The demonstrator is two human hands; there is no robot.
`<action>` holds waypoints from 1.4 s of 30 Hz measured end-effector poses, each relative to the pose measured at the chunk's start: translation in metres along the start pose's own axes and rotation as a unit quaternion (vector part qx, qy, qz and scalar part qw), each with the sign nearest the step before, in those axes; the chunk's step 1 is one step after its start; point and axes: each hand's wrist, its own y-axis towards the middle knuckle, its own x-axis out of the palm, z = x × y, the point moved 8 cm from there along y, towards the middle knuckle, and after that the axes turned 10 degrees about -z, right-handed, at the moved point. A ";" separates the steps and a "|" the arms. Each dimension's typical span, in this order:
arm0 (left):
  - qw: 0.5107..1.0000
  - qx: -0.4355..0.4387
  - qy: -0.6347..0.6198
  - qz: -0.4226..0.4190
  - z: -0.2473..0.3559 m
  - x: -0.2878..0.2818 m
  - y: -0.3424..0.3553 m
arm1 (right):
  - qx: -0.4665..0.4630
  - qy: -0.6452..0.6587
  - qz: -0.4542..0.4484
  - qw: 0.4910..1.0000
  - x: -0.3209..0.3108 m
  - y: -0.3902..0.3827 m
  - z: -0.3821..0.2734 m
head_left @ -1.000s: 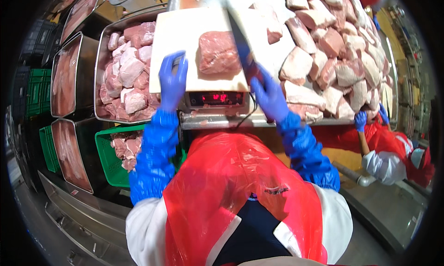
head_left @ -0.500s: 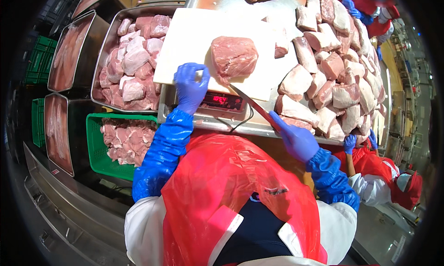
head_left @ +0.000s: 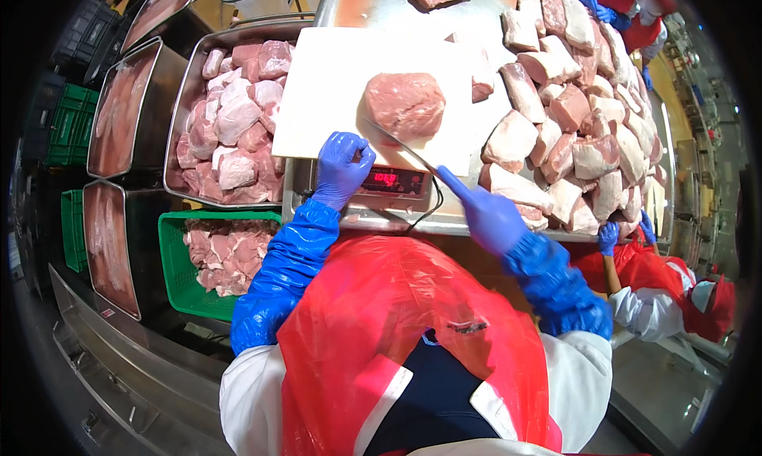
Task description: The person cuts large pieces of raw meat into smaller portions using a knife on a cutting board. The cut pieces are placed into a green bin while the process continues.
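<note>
My right hand [head_left: 494, 218], in a blue glove, is wrapped round the handle of a knife [head_left: 406, 150] with its index finger stretched along the top. The narrow blade points up and left to the lower edge of a piece of raw meat [head_left: 406, 105]. That piece lies by itself on a white cutting board [head_left: 317, 95]. At the board's near edge, left of the meat, my gloved left hand [head_left: 343, 169] is closed with curled fingers; what they hold, if anything, is hidden. A scale with a red lit display [head_left: 390, 181] sits beneath the board's near edge.
To the right, meat pieces [head_left: 575, 150] are heaped on the steel table. A metal tub [head_left: 169, 150] of cut meat stands left, with a green crate [head_left: 182, 293] of smaller pieces nearer me. Co-workers' gloved hands [head_left: 609, 238] show at the right side of the table.
The knife has moved up and left, its tip now at the meat's lower left edge. My right hand moved with it. The meat looks slightly turned, and the display reading differs.
</note>
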 end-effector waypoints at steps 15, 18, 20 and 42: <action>0.783 -0.321 -0.525 0.092 -0.039 -0.025 0.013 | -0.067 0.382 -0.008 0.922 -0.048 -0.010 -0.005; 0.579 -0.290 -0.760 0.055 -0.002 0.001 0.037 | -0.076 0.526 -0.032 0.846 -0.054 0.008 -0.027; 0.695 -0.275 -0.659 0.081 0.019 -0.007 0.054 | -0.084 0.507 -0.038 0.857 -0.047 0.024 -0.044; 0.921 -0.115 0.355 -0.110 -0.101 -0.060 0.111 | -0.024 0.630 0.337 0.699 -0.040 0.076 0.048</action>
